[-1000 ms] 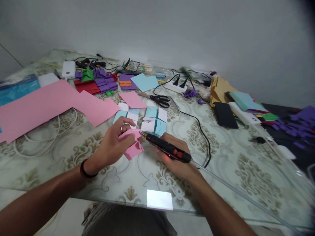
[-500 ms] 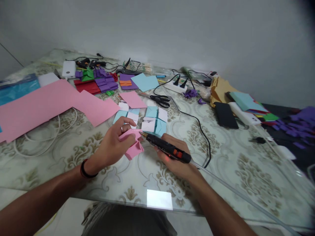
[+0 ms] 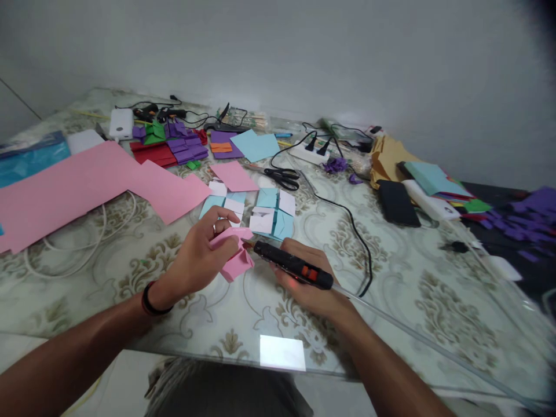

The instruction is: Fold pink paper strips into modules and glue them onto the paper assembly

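Note:
My left hand point(image 3: 207, 252) pinches a folded piece of pink paper point(image 3: 237, 268) between thumb and fingers, above the table's front half. Wrapped around a black hot glue gun point(image 3: 293, 265) with an orange-red switch is my right hand point(image 3: 310, 281). The gun's nozzle points left and sits at the pink paper's right side; whether it touches cannot be made out. A clear glue stick point(image 3: 391, 321) runs out of the gun's back end. Just beyond my hands lie folded light-blue and white paper squares point(image 3: 272, 213), and a flat pink sheet point(image 3: 234, 176).
Black-handled scissors point(image 3: 282, 178) lie behind the folded squares. Large pink sheets point(image 3: 78, 188) cover the left side. A white power strip point(image 3: 310, 152) stands at the back, its black cable point(image 3: 354, 226) looping to my right. A black phone-like slab point(image 3: 397, 202) lies farther right.
The glue gun's nozzle has shifted slightly left and down, from the pink paper's top edge to its inner fold. My left hand has stayed in place.

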